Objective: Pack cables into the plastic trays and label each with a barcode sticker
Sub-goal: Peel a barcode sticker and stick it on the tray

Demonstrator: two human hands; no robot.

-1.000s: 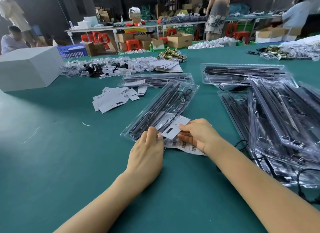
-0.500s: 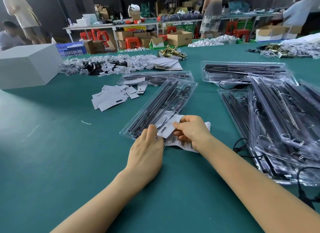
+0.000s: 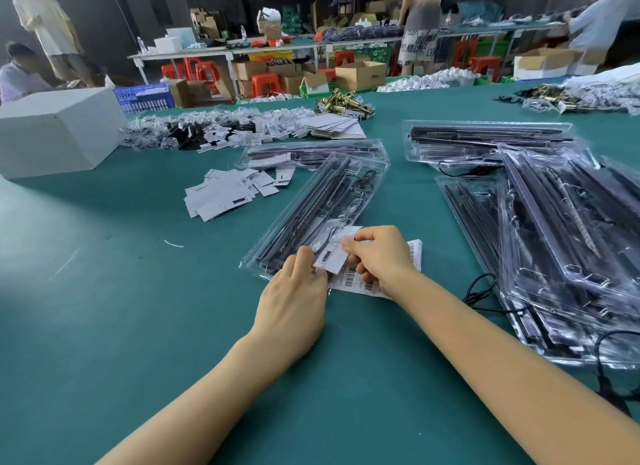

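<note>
Left hand resting on the near end of a clear tray holding black cables, tray lying on the table slanting up-right, right hand pinching a white sticker over it, barcode sheet lying beneath, tray stack sitting right.

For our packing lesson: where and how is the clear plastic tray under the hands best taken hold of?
Take the clear plastic tray by its flat rim along the two long sides, coming from above and from either side. It lies flat and long on the green table; its thin middle would likely flex, and the near end is covered by the left hand and right hand.
</note>
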